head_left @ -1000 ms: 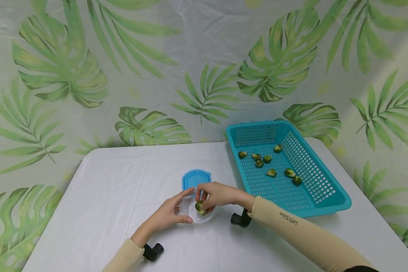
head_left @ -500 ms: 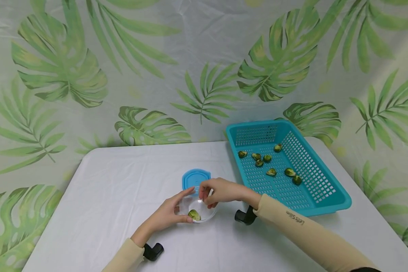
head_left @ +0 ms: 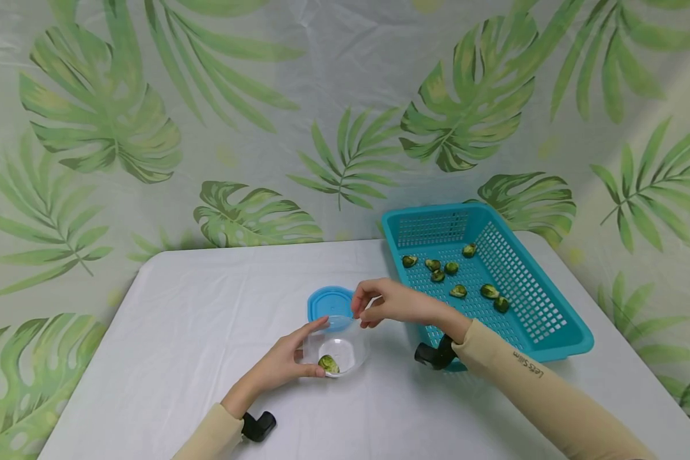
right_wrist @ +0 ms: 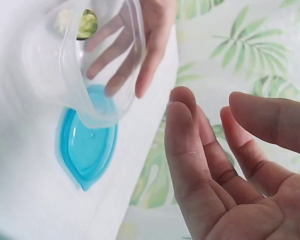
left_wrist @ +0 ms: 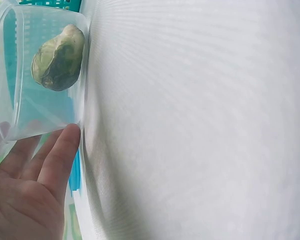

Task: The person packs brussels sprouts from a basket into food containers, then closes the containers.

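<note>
A clear plastic container point(head_left: 353, 358) stands on the table with one Brussels sprout point(head_left: 328, 364) inside it. My left hand point(head_left: 284, 362) holds the container from its left side, thumb on the near side and fingers spread along the far side. In the left wrist view the fingertips point(left_wrist: 70, 132) touch the container's wall. My right hand point(head_left: 388, 303) is raised just beyond the container's right rim, between it and the basket. Its fingers point(right_wrist: 182, 150) are loosely bent with nothing between them. The blue lid point(head_left: 328, 302) lies behind the container, partly seen through its clear wall.
A teal perforated basket point(head_left: 558, 306) stands at the right of the white-covered table point(head_left: 207, 300). Several Brussels sprouts point(head_left: 458, 291) lie scattered on its floor. Behind the table hangs a leaf-patterned cloth point(head_left: 345, 160).
My right hand has let go of the Brussels sprout, which now lies in the container. That hand has lifted away to the right toward the basket. The left hand stays in place.
</note>
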A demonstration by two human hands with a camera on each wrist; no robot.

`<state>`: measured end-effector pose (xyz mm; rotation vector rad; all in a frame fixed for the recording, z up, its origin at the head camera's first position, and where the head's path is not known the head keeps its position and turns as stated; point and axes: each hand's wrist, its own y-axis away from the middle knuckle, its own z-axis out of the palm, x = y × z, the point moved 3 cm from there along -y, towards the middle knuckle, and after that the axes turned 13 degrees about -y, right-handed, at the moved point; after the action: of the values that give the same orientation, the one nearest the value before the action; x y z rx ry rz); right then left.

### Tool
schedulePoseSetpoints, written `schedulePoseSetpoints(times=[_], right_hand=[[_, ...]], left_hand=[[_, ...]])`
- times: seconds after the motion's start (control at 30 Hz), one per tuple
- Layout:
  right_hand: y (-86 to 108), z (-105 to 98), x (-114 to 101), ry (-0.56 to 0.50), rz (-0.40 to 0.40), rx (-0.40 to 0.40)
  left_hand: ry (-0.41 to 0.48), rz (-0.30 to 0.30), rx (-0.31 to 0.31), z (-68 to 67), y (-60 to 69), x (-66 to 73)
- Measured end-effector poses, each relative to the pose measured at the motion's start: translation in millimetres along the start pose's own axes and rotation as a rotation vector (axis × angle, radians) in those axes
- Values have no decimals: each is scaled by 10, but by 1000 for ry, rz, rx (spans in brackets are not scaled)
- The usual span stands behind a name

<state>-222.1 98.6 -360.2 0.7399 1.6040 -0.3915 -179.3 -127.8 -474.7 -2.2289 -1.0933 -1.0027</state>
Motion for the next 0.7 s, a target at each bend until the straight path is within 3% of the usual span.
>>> schedulePoseSetpoints(times=[0.7], right_hand=[[276, -471, 59, -70, -31, 161]], left_hand=[[11, 12, 9, 18, 3, -23]])
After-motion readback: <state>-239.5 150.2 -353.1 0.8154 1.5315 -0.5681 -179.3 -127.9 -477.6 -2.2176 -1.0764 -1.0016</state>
